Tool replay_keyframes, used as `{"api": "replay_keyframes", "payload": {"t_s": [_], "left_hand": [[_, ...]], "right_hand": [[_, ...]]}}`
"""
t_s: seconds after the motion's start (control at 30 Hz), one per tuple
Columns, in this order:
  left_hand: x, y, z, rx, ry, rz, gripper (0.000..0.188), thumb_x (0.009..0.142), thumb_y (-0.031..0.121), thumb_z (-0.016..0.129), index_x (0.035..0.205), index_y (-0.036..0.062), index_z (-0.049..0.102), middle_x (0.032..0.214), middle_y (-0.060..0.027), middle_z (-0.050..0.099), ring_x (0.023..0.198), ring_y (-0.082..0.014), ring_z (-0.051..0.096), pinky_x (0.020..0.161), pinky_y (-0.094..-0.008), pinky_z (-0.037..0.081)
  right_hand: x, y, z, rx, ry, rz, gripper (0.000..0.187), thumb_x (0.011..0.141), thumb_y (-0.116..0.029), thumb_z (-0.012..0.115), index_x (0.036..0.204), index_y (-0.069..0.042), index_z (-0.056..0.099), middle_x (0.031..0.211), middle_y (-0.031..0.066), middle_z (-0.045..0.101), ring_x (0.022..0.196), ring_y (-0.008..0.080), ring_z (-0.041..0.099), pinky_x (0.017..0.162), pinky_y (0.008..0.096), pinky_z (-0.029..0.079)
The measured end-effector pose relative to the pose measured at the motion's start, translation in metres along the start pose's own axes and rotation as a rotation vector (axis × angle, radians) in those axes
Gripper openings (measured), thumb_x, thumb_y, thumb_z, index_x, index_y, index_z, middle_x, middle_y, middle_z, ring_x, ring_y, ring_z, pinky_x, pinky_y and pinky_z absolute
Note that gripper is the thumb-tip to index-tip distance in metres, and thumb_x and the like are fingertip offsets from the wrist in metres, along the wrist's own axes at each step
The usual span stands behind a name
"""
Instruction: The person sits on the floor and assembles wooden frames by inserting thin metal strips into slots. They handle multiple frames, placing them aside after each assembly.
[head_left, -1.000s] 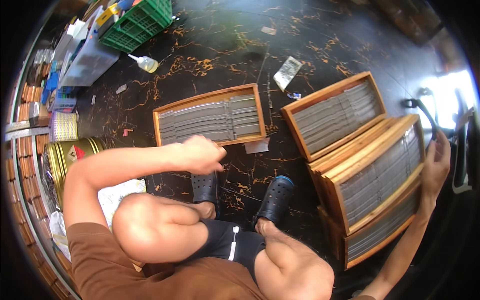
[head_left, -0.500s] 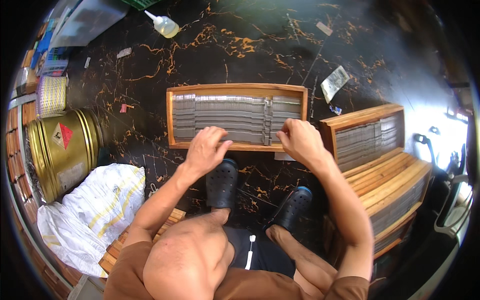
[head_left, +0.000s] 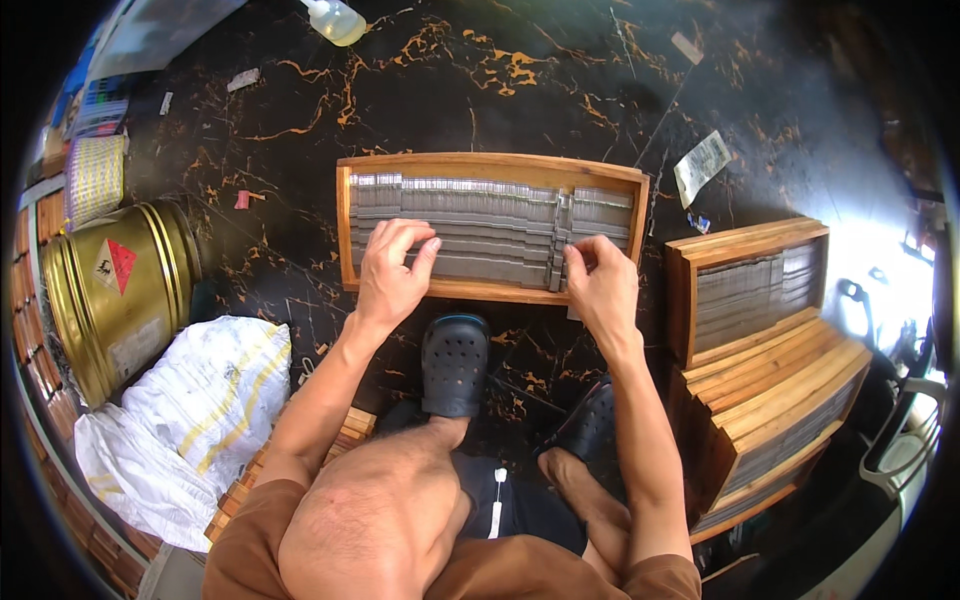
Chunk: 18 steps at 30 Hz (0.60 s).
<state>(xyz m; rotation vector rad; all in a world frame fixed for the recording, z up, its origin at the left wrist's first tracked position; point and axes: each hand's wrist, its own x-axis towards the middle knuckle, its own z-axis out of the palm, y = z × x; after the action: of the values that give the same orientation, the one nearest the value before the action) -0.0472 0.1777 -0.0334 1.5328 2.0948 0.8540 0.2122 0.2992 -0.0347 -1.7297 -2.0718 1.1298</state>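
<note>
A long wooden tray (head_left: pixel 495 160) lies on the floor in front of me. Thin grey metal-looking strips (head_left: pixel 480 240) are packed in it in rows, with a narrow break in the rows right of the middle. Over the tray's near left part is my left hand (head_left: pixel 393 270), its fingers bent and the thumb apart, holding nothing I can see. My right hand (head_left: pixel 607 285) is at the near edge, just right of the break, with fingers curled together close to the strips. Whatever is between those fingertips is hidden.
Similar filled wooden trays (head_left: pixel 770 385) are stacked at the right, one tilted up on top. A gold metal drum (head_left: pixel 120 290) and a white sack (head_left: pixel 200 420) stand at the left. Farther off lie a squeeze bottle (head_left: pixel 338 22) and a paper scrap (head_left: pixel 702 168). My shoe (head_left: pixel 455 365) is near the tray.
The view has shifted slightly. My left hand has moved left along the tray, and my right hand has turned more upright beside the break in the strips.
</note>
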Motion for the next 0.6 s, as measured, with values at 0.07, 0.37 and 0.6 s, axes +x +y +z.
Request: {"api": "replay_keyframes", "payload": {"t_s": [0.07, 0.37, 0.6], "left_hand": [[0.001, 0.011, 0.007, -0.029, -0.042, 0.013, 0.013, 0.09, 0.011, 0.074, 0.096, 0.0001, 0.071, 0.103, -0.0129, 0.071, 0.098, -0.0302, 0.064, 0.088, -0.0402, 0.051], [-0.011, 0.048, 0.037, -0.247, -0.121, -0.036, 0.012, 0.091, 0.008, 0.074, 0.097, -0.0013, 0.072, 0.105, -0.0138, 0.072, 0.101, -0.0308, 0.066, 0.092, -0.039, 0.052], [-0.003, 0.052, 0.035, -0.404, -0.162, -0.193, 0.016, 0.095, 0.01, 0.073, 0.104, -0.003, 0.072, 0.102, -0.0108, 0.076, 0.094, -0.0214, 0.07, 0.085, -0.034, 0.055]], "right_hand": [[0.008, -0.008, 0.006, -0.057, -0.001, -0.002, 0.022, 0.092, -0.024, 0.074, 0.091, -0.003, 0.069, 0.081, 0.0146, 0.072, 0.08, 0.0342, 0.07, 0.076, 0.0442, 0.055], [0.028, -0.02, 0.025, -0.248, 0.003, 0.033, 0.026, 0.09, -0.028, 0.072, 0.087, -0.002, 0.07, 0.085, 0.0204, 0.073, 0.085, 0.0397, 0.072, 0.08, 0.0478, 0.056], [0.024, -0.031, 0.013, -0.052, -0.017, 0.033, 0.028, 0.087, -0.025, 0.069, 0.088, 0.002, 0.076, 0.078, 0.0189, 0.074, 0.078, 0.0371, 0.074, 0.078, 0.0444, 0.057]]}}
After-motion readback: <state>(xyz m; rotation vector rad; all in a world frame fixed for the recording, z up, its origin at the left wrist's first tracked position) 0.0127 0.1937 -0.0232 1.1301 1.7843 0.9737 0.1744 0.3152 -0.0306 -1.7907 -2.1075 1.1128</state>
